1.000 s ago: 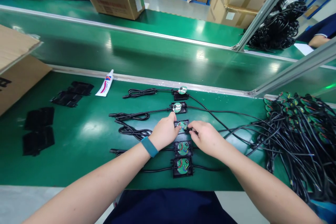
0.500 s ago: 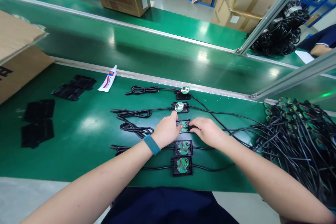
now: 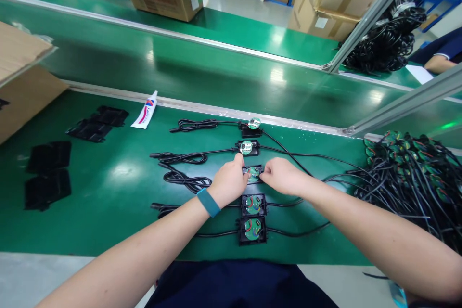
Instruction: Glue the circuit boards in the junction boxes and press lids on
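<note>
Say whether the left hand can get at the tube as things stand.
Probably yes: only low cable coils seem to lie between the left hand and the tube, and nothing covers the tube. The hand is on the middle case, though, so it would have to leave that.

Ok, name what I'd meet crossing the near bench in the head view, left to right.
Black plastic pieces → white tube → left hand → black case with a green circuit board → right hand → heap of cabled circuit boards.
</note>
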Motion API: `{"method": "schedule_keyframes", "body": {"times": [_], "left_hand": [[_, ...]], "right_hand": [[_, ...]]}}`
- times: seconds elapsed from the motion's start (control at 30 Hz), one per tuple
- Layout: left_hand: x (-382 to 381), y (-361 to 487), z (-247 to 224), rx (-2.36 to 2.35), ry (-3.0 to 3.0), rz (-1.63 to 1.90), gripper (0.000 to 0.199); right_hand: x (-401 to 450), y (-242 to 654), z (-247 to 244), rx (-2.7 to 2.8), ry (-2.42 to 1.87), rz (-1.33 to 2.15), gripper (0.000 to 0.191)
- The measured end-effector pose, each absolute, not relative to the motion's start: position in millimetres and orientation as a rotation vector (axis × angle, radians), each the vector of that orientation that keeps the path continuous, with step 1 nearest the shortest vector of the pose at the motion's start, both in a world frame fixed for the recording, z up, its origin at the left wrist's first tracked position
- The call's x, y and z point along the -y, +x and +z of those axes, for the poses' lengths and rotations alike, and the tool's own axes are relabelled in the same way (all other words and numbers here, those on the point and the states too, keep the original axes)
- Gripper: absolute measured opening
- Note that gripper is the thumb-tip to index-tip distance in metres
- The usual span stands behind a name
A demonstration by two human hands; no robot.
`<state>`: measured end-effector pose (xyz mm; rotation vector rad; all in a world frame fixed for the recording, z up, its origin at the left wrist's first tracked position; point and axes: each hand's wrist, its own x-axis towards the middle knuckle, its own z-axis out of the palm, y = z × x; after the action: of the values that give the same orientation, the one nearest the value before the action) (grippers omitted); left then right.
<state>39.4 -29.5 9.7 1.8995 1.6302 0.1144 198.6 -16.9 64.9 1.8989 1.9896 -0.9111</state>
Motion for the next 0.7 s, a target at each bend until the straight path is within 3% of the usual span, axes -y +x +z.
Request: {"method": "schedule_keyframes", "body": {"times": [0.17, 0.37, 0.7], "left_hand": [[30, 39, 9, -1.617, 1.886, 0.136, 0.024], [30, 39, 10, -1.615, 1.850, 0.144, 0.023], [30, 38, 8, -1.599, 1.866, 0.164, 0.024]], "right_hand": [[16, 210, 54, -2.194, 1.856, -0.868, 0.022], [17, 217, 46, -2.020, 1.952, -1.082, 0.030], [-8, 203, 50, -1.785, 1.873, -1.082, 0.029]]}}
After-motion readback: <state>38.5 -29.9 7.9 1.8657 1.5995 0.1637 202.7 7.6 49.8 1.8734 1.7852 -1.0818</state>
